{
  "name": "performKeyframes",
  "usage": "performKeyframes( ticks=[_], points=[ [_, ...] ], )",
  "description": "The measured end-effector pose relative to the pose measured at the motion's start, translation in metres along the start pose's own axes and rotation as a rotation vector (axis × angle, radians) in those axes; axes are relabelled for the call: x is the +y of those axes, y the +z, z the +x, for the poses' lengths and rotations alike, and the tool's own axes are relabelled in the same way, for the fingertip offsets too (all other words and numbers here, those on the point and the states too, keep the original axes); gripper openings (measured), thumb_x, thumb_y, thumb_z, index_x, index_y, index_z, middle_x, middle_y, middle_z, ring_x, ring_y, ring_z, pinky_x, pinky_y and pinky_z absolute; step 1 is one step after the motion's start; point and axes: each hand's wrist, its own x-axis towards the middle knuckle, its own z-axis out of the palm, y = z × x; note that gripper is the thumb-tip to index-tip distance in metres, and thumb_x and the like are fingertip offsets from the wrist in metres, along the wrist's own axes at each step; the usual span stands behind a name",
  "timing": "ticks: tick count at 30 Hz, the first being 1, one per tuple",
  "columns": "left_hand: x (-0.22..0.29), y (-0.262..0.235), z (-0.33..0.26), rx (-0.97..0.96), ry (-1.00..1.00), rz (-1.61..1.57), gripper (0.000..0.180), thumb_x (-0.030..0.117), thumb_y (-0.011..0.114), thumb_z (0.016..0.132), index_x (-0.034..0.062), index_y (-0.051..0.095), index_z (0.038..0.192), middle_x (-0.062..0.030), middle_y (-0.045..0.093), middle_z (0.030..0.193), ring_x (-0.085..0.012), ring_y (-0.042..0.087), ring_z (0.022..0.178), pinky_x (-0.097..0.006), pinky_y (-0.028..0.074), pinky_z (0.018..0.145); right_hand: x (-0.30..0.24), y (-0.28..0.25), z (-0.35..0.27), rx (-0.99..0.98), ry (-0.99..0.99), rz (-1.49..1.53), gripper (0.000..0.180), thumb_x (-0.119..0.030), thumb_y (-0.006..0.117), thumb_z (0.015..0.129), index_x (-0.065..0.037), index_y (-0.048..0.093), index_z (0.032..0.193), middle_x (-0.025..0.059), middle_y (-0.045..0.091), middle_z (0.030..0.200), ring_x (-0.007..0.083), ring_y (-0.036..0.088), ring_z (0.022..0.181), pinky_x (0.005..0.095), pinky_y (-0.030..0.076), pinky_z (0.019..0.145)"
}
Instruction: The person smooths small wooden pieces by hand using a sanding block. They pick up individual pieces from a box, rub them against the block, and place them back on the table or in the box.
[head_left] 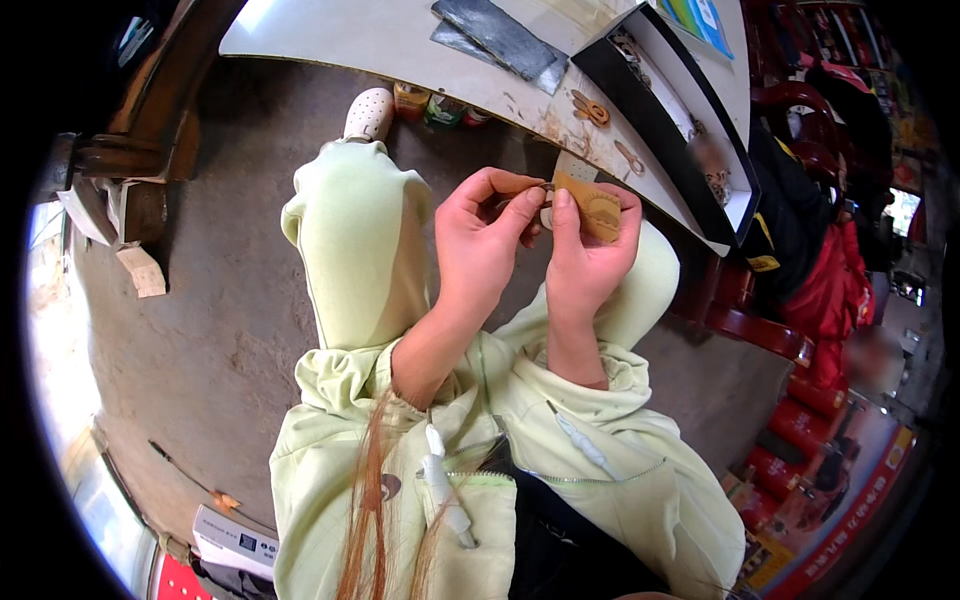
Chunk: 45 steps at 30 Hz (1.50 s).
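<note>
Above my lap, both hands are raised and meet fingertip to fingertip. My right hand [597, 250] grips a small brown kraft-coloured card [588, 205] with a darker rounded print, thumb in front and fingers behind. My left hand [480, 235] is pinched at the card's left edge, its thumb and forefinger touching a small dark item, too small and covered to name. A little pale round shape shows between the two hands, partly hidden by the fingers.
A white table [330, 35] stands ahead, with a long black box [660, 120] holding small items. Beside it lie orange-handled scissors [590, 108], a second small tool [629, 157] and dark grey flat packets [495, 38]. Dark red wooden chairs [760, 330] stand on the right.
</note>
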Motion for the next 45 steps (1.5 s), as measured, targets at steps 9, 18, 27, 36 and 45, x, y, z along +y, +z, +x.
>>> performKeyframes(
  ticks=[9, 18, 27, 36, 45],
  points=[
    [-0.0033, 0.0012, -0.0021, -0.010, -0.032, -0.019, 0.006, 0.004, 0.063, 0.087, -0.0021, 0.063, 0.089, -0.0014, 0.060, 0.075, -0.0066, 0.052, 0.059, -0.022, 0.043, 0.052, 0.0015, -0.0046, 0.0008, 0.002, -0.009, -0.042, 0.025, 0.001, 0.064, 0.085, 0.000, 0.046, 0.101, 0.0053, 0.053, 0.094, 0.0090, 0.054, 0.083, 0.0234, 0.047, 0.073],
    [-0.0036, -0.0005, -0.0011, -0.046, -0.044, -0.004, 0.007, 0.004, 0.063, 0.087, -0.0021, 0.063, 0.091, -0.0015, 0.061, 0.075, -0.0072, 0.052, 0.060, -0.022, 0.044, 0.053, 0.0033, -0.0053, 0.0028, 0.002, -0.009, -0.042, 0.024, 0.000, 0.065, 0.085, 0.000, 0.046, 0.100, 0.0050, 0.053, 0.094, 0.0085, 0.054, 0.084, 0.0230, 0.047, 0.074],
    [-0.0041, 0.0001, -0.0012, -0.045, -0.040, 0.007, 0.007, 0.003, 0.062, 0.086, -0.0022, 0.063, 0.090, -0.0014, 0.061, 0.075, -0.0068, 0.053, 0.061, -0.022, 0.044, 0.053, -0.0026, -0.0022, 0.0037, -0.010, 0.011, -0.025, 0.024, -0.002, 0.065, 0.085, 0.000, 0.047, 0.101, 0.0036, 0.053, 0.091, 0.0077, 0.054, 0.079, 0.0215, 0.047, 0.069],
    [-0.0047, -0.0005, -0.0011, -0.036, -0.047, -0.013, 0.007, 0.004, 0.063, 0.086, -0.0017, 0.064, 0.091, -0.0016, 0.061, 0.076, -0.0068, 0.053, 0.061, -0.022, 0.044, 0.054, 0.0040, -0.0053, 0.0043, -0.025, -0.010, -0.022, 0.025, -0.001, 0.064, 0.085, 0.000, 0.047, 0.102, 0.0044, 0.052, 0.093, 0.0087, 0.054, 0.083, 0.0228, 0.046, 0.074],
    [-0.0033, 0.0011, -0.0025, -0.039, -0.062, 0.025, 0.008, 0.004, 0.063, 0.086, -0.0027, 0.064, 0.089, -0.0015, 0.061, 0.075, -0.0070, 0.053, 0.060, -0.022, 0.043, 0.053, 0.0003, -0.0033, 0.0038, -0.029, -0.023, -0.016, 0.024, 0.000, 0.063, 0.086, 0.000, 0.046, 0.102, 0.0042, 0.051, 0.093, 0.0083, 0.053, 0.082, 0.0224, 0.046, 0.070]
  ],
)
